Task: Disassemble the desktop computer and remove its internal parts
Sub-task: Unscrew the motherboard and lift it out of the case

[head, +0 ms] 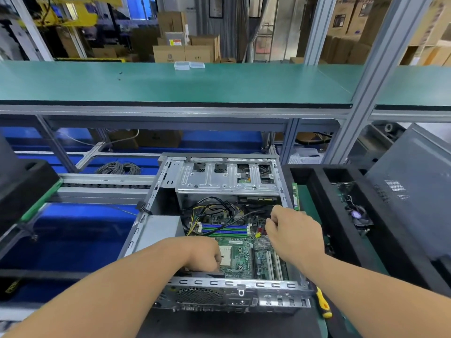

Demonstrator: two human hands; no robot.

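An open desktop computer case (214, 286) lies in front of me with its side panel off. Inside is a green motherboard (240, 254) with blue and green memory slots (224, 229), and black and yellow cables (212, 208) run above them. A silver drive cage (227, 176) spans the far end. My left hand (203, 254) reaches in at the board's near left edge, fingers curled down; what they hold is hidden. My right hand (292, 232) is over the board's right side, fingers curled near a red connector (260, 231).
A memory stick (295, 196) stands against a black foam tray (341, 215) on the right, which holds a fan (357, 215). A grey panel (415, 181) leans further right. A yellow-handled screwdriver (323, 303) lies by the case's near right corner. A green shelf (170, 84) runs overhead.
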